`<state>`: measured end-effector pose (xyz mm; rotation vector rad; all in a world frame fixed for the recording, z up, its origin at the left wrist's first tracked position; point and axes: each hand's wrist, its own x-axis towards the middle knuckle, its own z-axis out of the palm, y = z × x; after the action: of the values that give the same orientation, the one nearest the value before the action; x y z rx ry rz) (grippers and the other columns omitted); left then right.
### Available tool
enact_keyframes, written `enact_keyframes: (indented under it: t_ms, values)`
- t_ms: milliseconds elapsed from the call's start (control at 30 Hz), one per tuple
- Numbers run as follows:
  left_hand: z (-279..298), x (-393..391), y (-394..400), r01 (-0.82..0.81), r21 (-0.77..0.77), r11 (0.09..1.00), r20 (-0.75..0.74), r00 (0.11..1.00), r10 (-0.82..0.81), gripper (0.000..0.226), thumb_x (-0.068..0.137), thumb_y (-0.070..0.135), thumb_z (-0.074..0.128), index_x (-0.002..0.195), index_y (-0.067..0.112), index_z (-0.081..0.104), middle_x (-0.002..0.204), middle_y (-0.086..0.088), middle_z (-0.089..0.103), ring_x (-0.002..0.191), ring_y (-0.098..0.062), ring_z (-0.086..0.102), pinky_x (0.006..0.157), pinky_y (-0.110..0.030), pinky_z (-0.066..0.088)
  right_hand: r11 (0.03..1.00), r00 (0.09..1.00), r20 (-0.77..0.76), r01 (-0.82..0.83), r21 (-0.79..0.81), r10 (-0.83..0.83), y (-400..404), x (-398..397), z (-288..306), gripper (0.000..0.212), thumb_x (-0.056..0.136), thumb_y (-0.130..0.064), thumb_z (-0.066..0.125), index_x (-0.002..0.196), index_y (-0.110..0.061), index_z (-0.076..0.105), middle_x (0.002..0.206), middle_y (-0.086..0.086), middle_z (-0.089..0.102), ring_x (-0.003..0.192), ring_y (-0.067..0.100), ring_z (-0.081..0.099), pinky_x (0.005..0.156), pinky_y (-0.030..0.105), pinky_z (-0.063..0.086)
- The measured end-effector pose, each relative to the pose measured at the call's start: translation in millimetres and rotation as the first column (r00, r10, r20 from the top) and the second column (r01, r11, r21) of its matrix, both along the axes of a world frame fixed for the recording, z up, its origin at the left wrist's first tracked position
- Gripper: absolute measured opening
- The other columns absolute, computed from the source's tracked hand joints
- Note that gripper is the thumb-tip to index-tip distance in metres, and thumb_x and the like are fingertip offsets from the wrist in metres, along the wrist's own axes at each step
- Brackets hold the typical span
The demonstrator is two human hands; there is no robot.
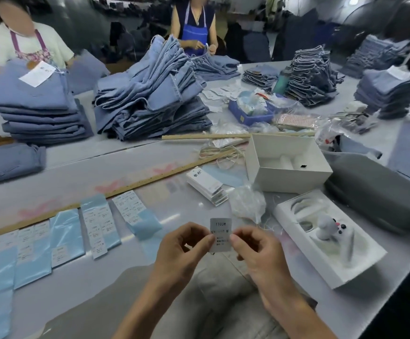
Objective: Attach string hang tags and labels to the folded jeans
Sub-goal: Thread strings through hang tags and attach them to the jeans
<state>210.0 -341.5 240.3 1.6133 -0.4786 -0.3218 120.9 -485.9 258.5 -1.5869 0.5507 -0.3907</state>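
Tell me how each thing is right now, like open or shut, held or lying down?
Label: held up, pinched by both hands.
Left hand: pinching the label.
Right hand: pinching the label.
White box: open.
Sticker sheets: lying flat.
Tag stack: lying down.
Jeans pile: folded, stacked.

Left hand [183, 248] and right hand [255, 250] pinch one small printed label [220, 234] between them, upright above the table [174, 211]. Label sheets [59, 237] lie left of the hands; hang tag stack [207, 185] just beyond; folded jeans [150, 94] far beyond.
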Motion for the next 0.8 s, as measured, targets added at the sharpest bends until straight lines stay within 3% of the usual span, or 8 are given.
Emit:
enact_keyframes:
  t_ms: [67,167,267,333,433,533,667,800]
  values:
    - [-3,2,-3,-0.01,0.019,1.0,-0.011,1.0,0.01,0.011,0.089,0.024,0.077,0.079,0.028,0.076,0.074,0.002,0.074,0.065,-0.003,0.057,0.061,-0.026,0.047,1.0,1.0,0.001,-0.007,-0.02,0.007,-3,0,-3,0.013,0.093,-0.015,0.07,0.084,-0.023,0.075,0.086,0.003,0.075,0.077,0.008,0.068,0.068,0.02,0.054]
    - [-12,10,-9,-0.088,0.027,0.996,-0.075,0.993,0.09,0.015,0.091,0.019,0.073,0.08,0.024,0.08,0.07,0.006,0.073,0.059,0.002,0.057,0.054,-0.014,0.043,0.999,0.999,0.013,0.04,0.006,-0.04,-7,4,-9,0.013,0.093,-0.015,0.07,0.083,-0.024,0.074,0.082,0.006,0.072,0.071,0.009,0.064,0.068,0.023,0.054]
    - [-30,27,-16,-0.201,0.06,0.978,-0.145,0.967,0.208,0.012,0.093,0.019,0.071,0.086,0.025,0.079,0.07,0.003,0.072,0.058,0.0,0.058,0.054,-0.015,0.045,0.98,0.986,0.022,0.165,0.115,-0.168,-15,14,-18,0.012,0.092,-0.014,0.07,0.082,-0.02,0.074,0.076,0.014,0.067,0.065,0.01,0.057,0.066,0.028,0.052]
    - [-45,47,-28,-0.201,0.149,0.968,-0.091,0.972,0.216,0.013,0.093,0.018,0.071,0.084,0.026,0.077,0.07,0.006,0.072,0.062,-0.002,0.062,0.06,-0.017,0.049,0.95,0.969,0.014,0.238,0.2,-0.246,-21,20,-27,0.015,0.092,-0.011,0.069,0.081,-0.019,0.074,0.07,0.011,0.063,0.065,0.011,0.056,0.066,0.03,0.049]
    - [-65,84,-60,-0.133,0.393,0.91,0.052,0.991,0.123,0.014,0.093,0.02,0.071,0.082,0.029,0.074,0.079,0.012,0.073,0.076,-0.005,0.066,0.069,-0.02,0.051,0.881,0.941,-0.033,0.329,0.342,-0.338,-28,24,-42,0.022,0.093,-0.008,0.068,0.076,-0.021,0.076,0.067,0.005,0.062,0.06,0.009,0.055,0.06,0.025,0.049]
    - [-84,125,-101,-0.095,0.59,0.802,0.167,0.986,-0.006,0.008,0.094,0.022,0.066,0.092,0.024,0.074,0.095,0.007,0.074,0.085,-0.012,0.065,0.078,-0.029,0.054,0.844,0.924,-0.061,0.371,0.388,-0.378,-34,25,-55,0.025,0.091,-0.005,0.07,0.073,-0.021,0.076,0.06,0.004,0.062,0.053,0.007,0.055,0.053,0.021,0.051]
    - [-111,174,-146,-0.113,0.745,0.658,0.268,0.953,-0.139,0.02,0.096,0.025,0.061,0.113,0.023,0.07,0.119,0.002,0.069,0.11,-0.02,0.062,0.085,-0.033,0.051,0.833,0.906,-0.096,0.418,0.362,-0.413,-38,26,-68,0.024,0.087,-0.001,0.072,0.071,-0.02,0.075,0.059,0.007,0.066,0.052,0.008,0.059,0.059,0.029,0.054]
    - [-137,206,-178,-0.137,0.815,0.564,0.305,0.928,-0.215,0.024,0.096,0.026,0.058,0.119,0.022,0.065,0.122,0.0,0.062,0.117,-0.023,0.055,0.079,-0.032,0.043,0.79,0.874,-0.136,0.481,0.379,-0.467,-40,28,-70,0.027,0.084,0.007,0.071,0.067,-0.014,0.074,0.053,0.011,0.062,0.045,0.011,0.058,0.048,0.023,0.054]
